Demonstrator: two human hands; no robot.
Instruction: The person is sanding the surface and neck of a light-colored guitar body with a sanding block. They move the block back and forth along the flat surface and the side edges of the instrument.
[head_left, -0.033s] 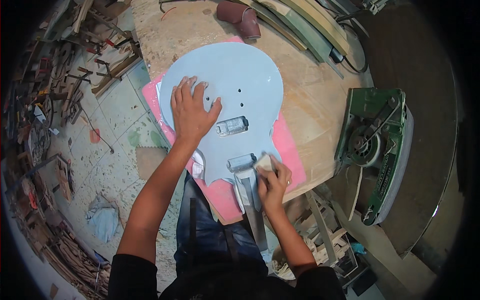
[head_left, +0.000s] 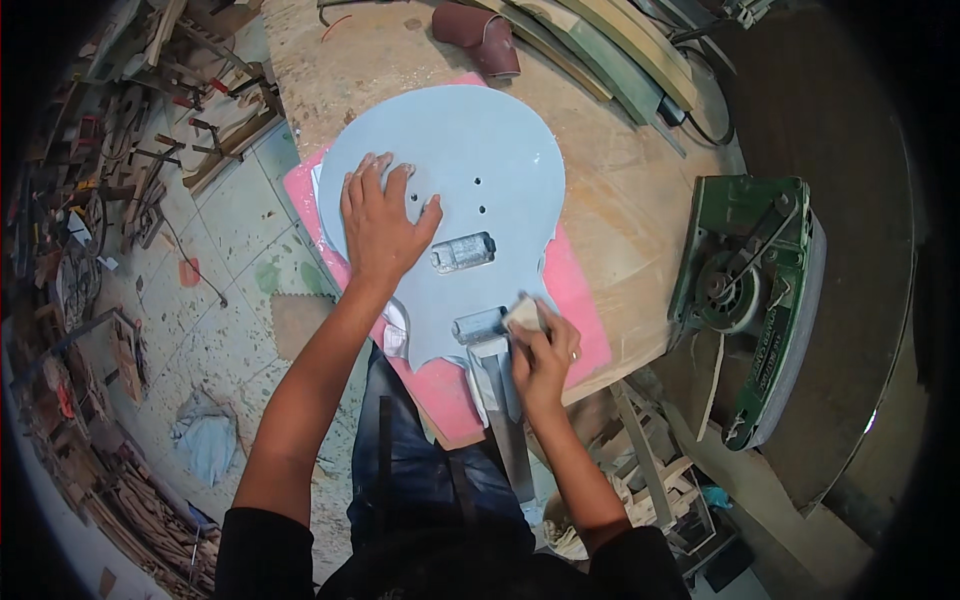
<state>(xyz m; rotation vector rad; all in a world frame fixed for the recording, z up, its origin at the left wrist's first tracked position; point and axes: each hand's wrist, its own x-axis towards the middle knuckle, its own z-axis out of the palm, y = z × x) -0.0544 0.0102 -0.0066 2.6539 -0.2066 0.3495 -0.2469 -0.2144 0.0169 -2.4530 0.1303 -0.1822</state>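
Note:
A pale grey-blue electric guitar body (head_left: pixel 450 130) lies flat on a pink pad (head_left: pixel 582 310), its neck end toward me. Two rectangular cavities and several small holes are cut into its face. A tape-wrapped neck part (head_left: pixel 492 378) juts from the near end. My left hand (head_left: pixel 384 228) rests palm down on the left of the body, fingers spread. Pinched in my right hand (head_left: pixel 545 362) is a small pale sanding block (head_left: pixel 523 315), held at the near right edge of the body beside the lower cavity. My fingers partly hide the block.
The pad sits on a wooden worktable (head_left: pixel 630 250). At its far side lie a curled brown sandpaper sheet (head_left: pixel 478 38) and curved wooden strips (head_left: pixel 625 60). A green belt machine (head_left: pixel 750 300) stands at the right. Clamps and wood pieces (head_left: pixel 215 140) fill the left side.
My right hand has shifted slightly left and away from me with the sanding block. My left hand stays spread on the guitar body.

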